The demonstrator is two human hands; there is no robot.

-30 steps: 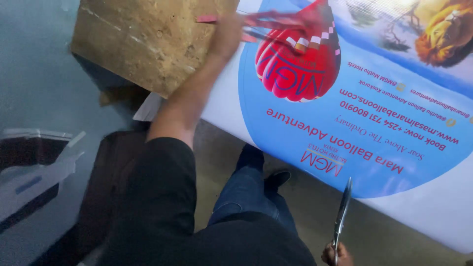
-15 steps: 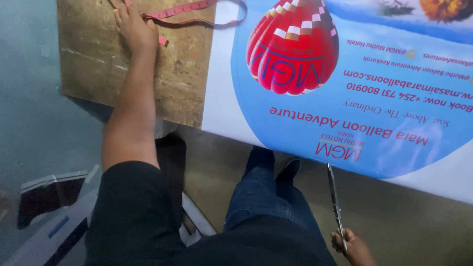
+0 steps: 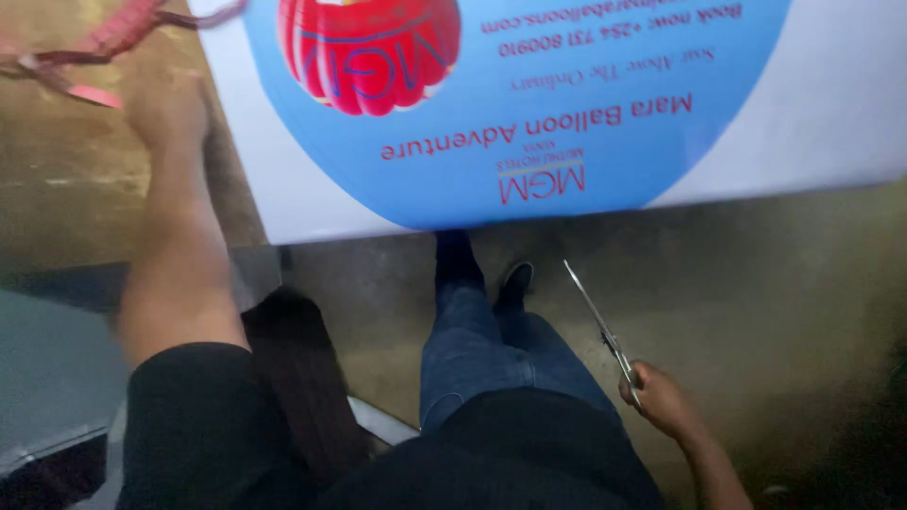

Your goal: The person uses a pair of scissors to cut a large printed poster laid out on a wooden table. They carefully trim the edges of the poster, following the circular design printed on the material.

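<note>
A rough, brown board worktop (image 3: 66,179) carries a glossy printed banner (image 3: 529,104), blue circle on white, its lower edge overhanging a bare concrete floor (image 3: 756,312). The left hand (image 3: 170,109) lies flat on the worktop beside the banner, near a red tape measure (image 3: 104,38). Below the banner, the right hand (image 3: 657,397) grips closed metal scissors (image 3: 600,326) over open floor.

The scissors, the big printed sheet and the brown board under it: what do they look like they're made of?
Scissors: blades look like bare metal, thin, grey and slightly shiny; the handles are hidden in the right hand.
Printed sheet: probably vinyl or coated paper, smooth, lying flat with a clean straight edge.
Board: seemingly pressed wood, brown, mottled and matt; the blur leaves it open. The left hand rests on it.
</note>
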